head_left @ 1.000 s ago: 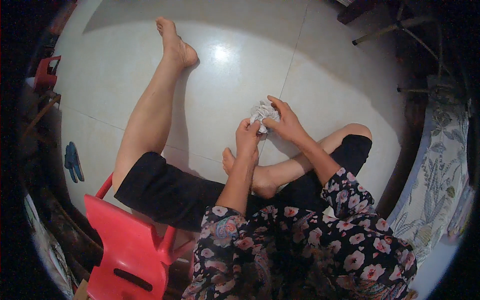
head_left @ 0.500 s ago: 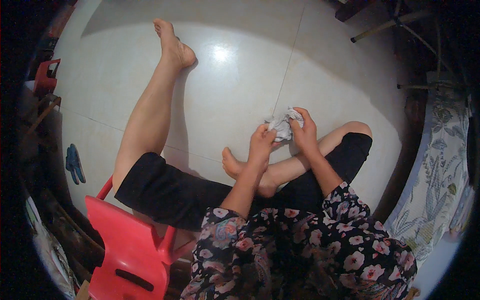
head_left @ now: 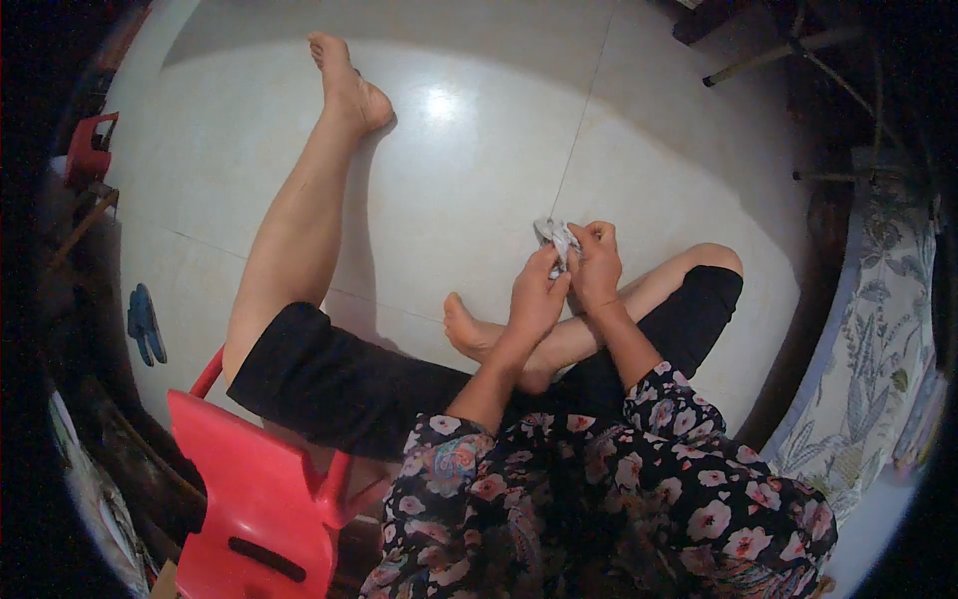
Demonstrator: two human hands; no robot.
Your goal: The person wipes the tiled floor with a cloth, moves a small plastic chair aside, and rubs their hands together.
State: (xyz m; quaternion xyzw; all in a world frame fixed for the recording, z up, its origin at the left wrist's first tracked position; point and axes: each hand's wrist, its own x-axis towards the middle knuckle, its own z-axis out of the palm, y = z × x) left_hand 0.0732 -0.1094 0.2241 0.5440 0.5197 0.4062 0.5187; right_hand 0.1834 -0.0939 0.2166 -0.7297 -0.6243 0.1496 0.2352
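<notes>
Both hands meet over my bent right leg [head_left: 589,334]. Between them is a small crumpled white and grey cloth [head_left: 557,236]; whether it is a sock or a rag I cannot tell. My left hand [head_left: 537,298] pinches its lower part, thumb and fingers closed. Close beside it, my right hand [head_left: 597,268] grips the right side with bent fingers. Part of the cloth sticks out loosely beyond the fingertips, and the rest is hidden in the hands.
My left leg [head_left: 289,230] stretches forward over the pale tiled floor [head_left: 479,150]. A red plastic chair [head_left: 244,479] stands at lower left, dark blue slippers [head_left: 146,325] beyond it. On the right hangs a leaf-patterned fabric [head_left: 858,339]. Metal legs [head_left: 783,55] stand at far right.
My hands have come closer together, the right one turning inward and the left one shifting slightly lower. The cloth is now bunched smaller between them.
</notes>
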